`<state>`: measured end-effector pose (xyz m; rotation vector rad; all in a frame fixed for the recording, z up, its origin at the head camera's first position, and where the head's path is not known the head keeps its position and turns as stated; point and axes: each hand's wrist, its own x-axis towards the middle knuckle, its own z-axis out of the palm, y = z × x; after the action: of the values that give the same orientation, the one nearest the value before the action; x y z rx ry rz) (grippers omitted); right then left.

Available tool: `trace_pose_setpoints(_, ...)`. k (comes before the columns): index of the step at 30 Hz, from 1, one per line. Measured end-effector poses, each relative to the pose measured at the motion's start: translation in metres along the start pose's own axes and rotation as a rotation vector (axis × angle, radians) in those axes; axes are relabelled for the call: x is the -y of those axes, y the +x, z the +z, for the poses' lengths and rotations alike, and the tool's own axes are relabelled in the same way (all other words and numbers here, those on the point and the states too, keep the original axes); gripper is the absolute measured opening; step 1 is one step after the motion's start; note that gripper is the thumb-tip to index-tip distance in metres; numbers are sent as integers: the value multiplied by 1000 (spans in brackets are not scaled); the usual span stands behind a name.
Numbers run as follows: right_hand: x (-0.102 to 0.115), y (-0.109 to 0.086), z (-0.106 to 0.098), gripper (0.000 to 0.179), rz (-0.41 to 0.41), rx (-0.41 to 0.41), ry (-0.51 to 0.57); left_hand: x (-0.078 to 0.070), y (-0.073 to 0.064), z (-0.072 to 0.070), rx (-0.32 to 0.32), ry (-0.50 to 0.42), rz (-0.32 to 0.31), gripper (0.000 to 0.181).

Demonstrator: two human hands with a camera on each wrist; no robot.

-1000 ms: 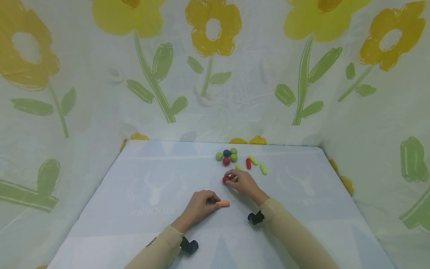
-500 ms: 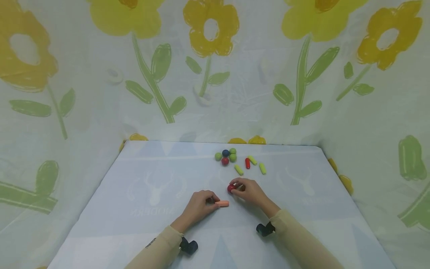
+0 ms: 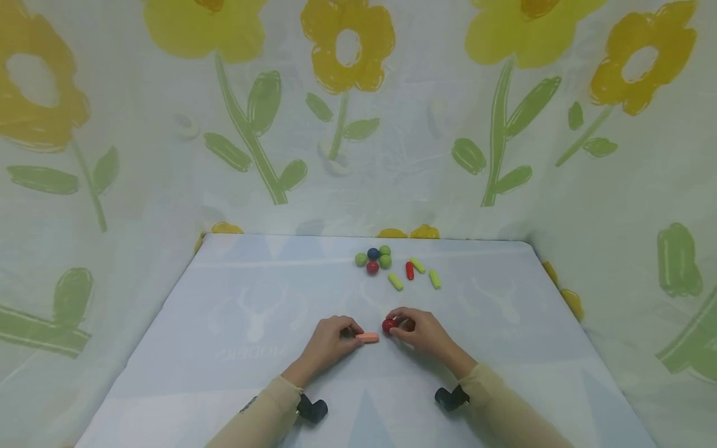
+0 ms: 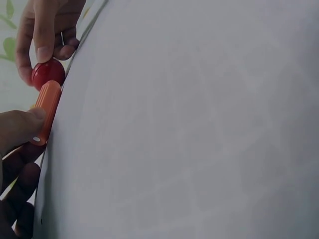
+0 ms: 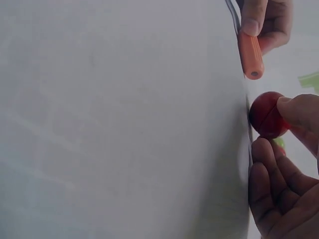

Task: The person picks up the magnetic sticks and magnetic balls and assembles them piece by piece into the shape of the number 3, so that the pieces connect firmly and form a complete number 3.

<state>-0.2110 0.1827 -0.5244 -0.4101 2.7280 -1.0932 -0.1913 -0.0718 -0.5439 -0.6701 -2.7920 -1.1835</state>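
Between thumb and fingers, my left hand (image 3: 332, 341) pinches a ribbed orange rod (image 3: 368, 338) near the table's middle. The right wrist view shows a small hole in the end of the rod (image 5: 250, 55). A shiny red ball (image 3: 388, 326) is pinched by my right hand (image 3: 421, 331), just right of the rod's free end. In the right wrist view a narrow gap separates the ball (image 5: 266, 115), which has a thin groove, from the rod. From the left wrist, the rod (image 4: 48, 107) overlaps the lower edge of the ball (image 4: 48, 74).
Toward the back of the white table (image 3: 224, 361) lie green balls (image 3: 385, 261), a blue ball (image 3: 373, 254) and another red ball (image 3: 372, 267). Right of them are a red rod (image 3: 410, 270) and yellow-green rods (image 3: 395, 282). A flowered curtain (image 3: 414, 143) surrounds the table.
My right hand has brought the red ball toward me and slightly right, from near the yellow-green rods to beside the orange rod's end. My left hand stays almost in place with the rod.
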Motion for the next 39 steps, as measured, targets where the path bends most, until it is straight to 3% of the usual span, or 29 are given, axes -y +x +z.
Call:
trace_pose_setpoints(15, -4, -6, 3, 25, -61, 6, 34, 3, 0, 0, 0, -19, -46, 10)
trace_pose_setpoints(22, -4, -7, 3, 25, -73, 16, 57, 1, 2, -1, 24, -37, -102, 13)
trace_pose_setpoints(35, -6, -6, 4, 25, -84, 12, 73, -4, 2, -2, -28, -73, -42, 11)
trace_pose_setpoints(39, -7, -5, 5, 26, -76, 7, 66, -3, 2, -1, -34, -81, -50, 13)
